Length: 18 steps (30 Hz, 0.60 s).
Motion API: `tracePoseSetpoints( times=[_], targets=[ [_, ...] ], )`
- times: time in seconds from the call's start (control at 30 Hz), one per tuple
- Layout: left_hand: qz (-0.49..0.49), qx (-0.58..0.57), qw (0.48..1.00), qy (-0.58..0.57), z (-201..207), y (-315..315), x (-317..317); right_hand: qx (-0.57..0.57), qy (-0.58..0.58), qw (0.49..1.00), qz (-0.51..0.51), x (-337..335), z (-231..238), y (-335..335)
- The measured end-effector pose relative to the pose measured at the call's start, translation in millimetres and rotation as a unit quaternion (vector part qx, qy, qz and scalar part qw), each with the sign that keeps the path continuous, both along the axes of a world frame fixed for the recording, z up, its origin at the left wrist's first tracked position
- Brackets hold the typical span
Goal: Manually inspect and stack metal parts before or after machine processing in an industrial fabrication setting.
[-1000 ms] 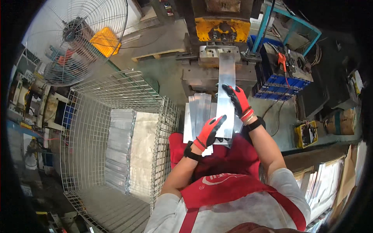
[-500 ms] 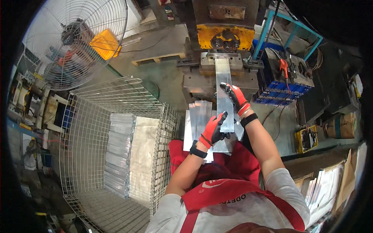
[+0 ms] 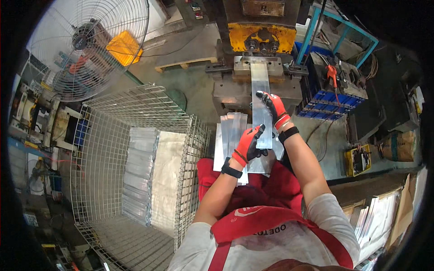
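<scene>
A long, flat, shiny metal strip (image 3: 260, 116) reaches from my hands to the die block (image 3: 242, 67) of a press, its far end lying on the die. My right hand (image 3: 275, 109), in a red and black glove, grips the strip's right edge around mid-length. Lower down, my left hand (image 3: 247, 145), gloved alike, holds the left edge close to the near end. The fingers beneath the strip are mostly hidden. Left of it, more flat metal strips (image 3: 233, 128) lie overlapping in a loose stack above my lap.
A wire mesh basket (image 3: 192, 180) on the left holds stacked metal strips (image 3: 138, 176). Behind it stand a large fan (image 3: 83, 36) and a yellow crate (image 3: 124, 48). The yellow-fronted press (image 3: 237, 36) rises ahead. Blue crates (image 3: 316, 108) carry tools at right, near a small yellow bin (image 3: 357, 160).
The whole view has shifted slightly. Both hands and the strip keep nearly the same place against the press.
</scene>
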<state>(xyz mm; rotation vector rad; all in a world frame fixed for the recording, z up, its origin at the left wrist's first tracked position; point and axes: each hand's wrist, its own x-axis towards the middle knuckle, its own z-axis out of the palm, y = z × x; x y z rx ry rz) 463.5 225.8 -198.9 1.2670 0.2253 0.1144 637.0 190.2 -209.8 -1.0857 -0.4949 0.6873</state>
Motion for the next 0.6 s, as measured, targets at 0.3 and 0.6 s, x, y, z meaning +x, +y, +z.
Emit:
tracePoseSetpoints(
  times=[0.3,0.6],
  targets=[
    [0.028,0.235,0.966,-0.104,-9.5,0.3,-1.1,-0.003,0.011,1.0,-0.008,1.1,-1.3,2.2],
    [0.072,0.277,0.947,-0.145,-24.4,7.4,-3.8,-0.084,0.02,0.996,0.002,-5.8,5.8,3.9]
  ],
)
